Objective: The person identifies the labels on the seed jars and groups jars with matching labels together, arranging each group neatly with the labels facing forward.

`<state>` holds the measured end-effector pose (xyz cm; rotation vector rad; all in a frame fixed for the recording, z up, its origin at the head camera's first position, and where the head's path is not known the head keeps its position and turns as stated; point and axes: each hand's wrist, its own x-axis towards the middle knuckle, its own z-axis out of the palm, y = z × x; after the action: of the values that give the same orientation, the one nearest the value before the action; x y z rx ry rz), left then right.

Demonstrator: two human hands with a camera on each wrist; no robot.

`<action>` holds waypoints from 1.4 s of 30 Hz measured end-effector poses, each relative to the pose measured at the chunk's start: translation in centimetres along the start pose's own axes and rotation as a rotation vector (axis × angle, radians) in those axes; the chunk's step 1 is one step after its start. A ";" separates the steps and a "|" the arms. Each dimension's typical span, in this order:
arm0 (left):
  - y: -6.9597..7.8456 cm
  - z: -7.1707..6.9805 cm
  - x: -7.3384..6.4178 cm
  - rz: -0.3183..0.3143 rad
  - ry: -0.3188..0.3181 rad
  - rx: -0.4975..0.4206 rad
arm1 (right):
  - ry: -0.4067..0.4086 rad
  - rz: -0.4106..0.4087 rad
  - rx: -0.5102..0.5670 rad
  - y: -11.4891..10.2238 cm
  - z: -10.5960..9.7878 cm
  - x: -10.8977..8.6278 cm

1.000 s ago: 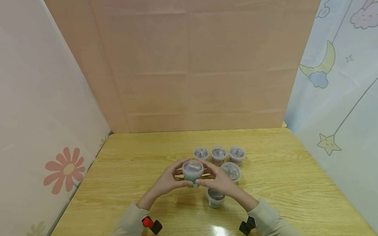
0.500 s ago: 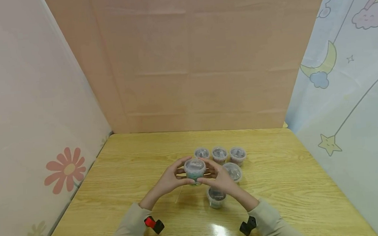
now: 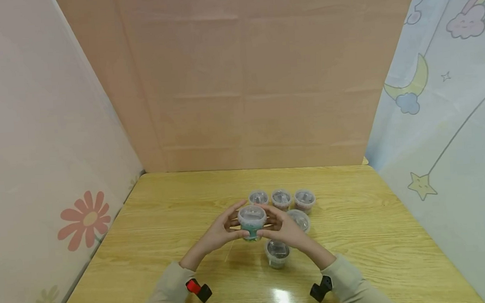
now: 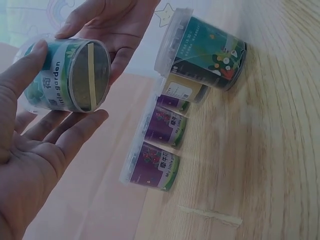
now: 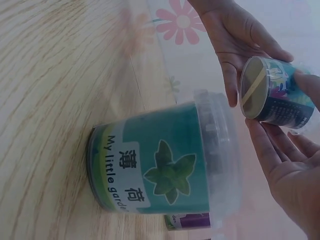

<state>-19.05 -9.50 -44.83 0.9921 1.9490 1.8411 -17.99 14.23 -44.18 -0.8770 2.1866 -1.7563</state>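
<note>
A small clear-lidded planting cup (image 3: 252,221) with a teal "little garden" label is held up over the table between both hands. My left hand (image 3: 218,232) grips its left side, thumb low on the front and the other fingers behind. From the right, my right hand (image 3: 288,230) grips it the same way. In the left wrist view the cup (image 4: 60,75) shows its base, crossed by a pale yellow strip. A similar teal cup (image 3: 277,255) stands just below the right hand, its mint-leaf label (image 5: 170,172) large in the right wrist view.
Another lidded cup (image 3: 300,220) stands behind the right hand, partly hidden by it. Farther back is a row of three cups (image 3: 281,199); purple labels (image 4: 155,165) show in the left wrist view. A brown panel (image 3: 243,100) rises behind the wooden table (image 3: 348,237), with patterned sheets at both sides.
The held cup has shifted slightly to the right with both hands, and more of its teal side label now faces the head camera. The cups on the table have stayed put.
</note>
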 end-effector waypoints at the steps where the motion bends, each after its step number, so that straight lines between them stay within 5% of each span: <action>1: 0.0 0.1 0.0 0.002 0.005 -0.002 | -0.005 -0.006 0.009 0.0 0.0 0.0; 12: 0.3 1.0 0.5 -0.021 0.115 0.006 | 0.011 -0.068 0.030 0.4 -0.3 0.0; 18: 2.4 1.7 0.9 -0.040 0.150 0.036 | 0.035 -0.040 -0.011 -1.7 -0.4 -0.1; 27: 3.0 2.0 1.6 -0.040 0.186 0.068 | 0.102 0.006 -0.044 -2.1 -0.3 -0.1; 42: 2.4 1.5 1.6 -0.034 0.059 -0.003 | 0.037 -0.042 0.041 0.2 -1.3 0.0</action>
<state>-18.56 -7.40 -42.33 0.9078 1.9839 1.8738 -18.74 15.36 -44.03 -0.8940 2.1623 -1.8444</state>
